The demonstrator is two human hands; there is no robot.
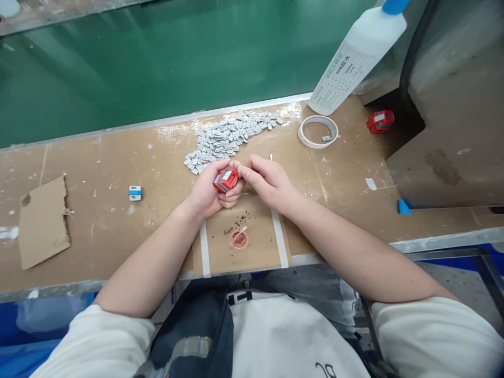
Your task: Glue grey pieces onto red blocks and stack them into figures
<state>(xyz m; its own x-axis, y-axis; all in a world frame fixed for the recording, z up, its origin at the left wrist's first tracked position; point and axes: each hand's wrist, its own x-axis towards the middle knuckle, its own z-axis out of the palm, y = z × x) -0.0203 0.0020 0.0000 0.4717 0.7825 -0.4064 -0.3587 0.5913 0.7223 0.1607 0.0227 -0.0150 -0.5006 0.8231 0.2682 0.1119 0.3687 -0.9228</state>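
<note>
My left hand (pixel 208 193) grips a small red block with a grey face (pixel 226 178) just above the cardboard-covered bench (pixel 118 231). My right hand (pixel 266 181) meets it from the right, fingertips pinched against the block's upper edge; a thin stick tip shows above that hand. A heap of several small grey pieces (pixel 226 139) lies just beyond the hands. A little round cap with reddish liquid and a stick in it (pixel 239 239) sits near the bench's front edge, below the hands.
A white bottle with a blue cap (pixel 356 60) leans at the back right, a tape roll (pixel 318 131) beside it. Another red block (pixel 380 121) lies by a grey box (pixel 457 105). A blue-white piece (pixel 135 192) and a cardboard scrap (pixel 43 223) lie left. Behind runs a green belt (pixel 157 58).
</note>
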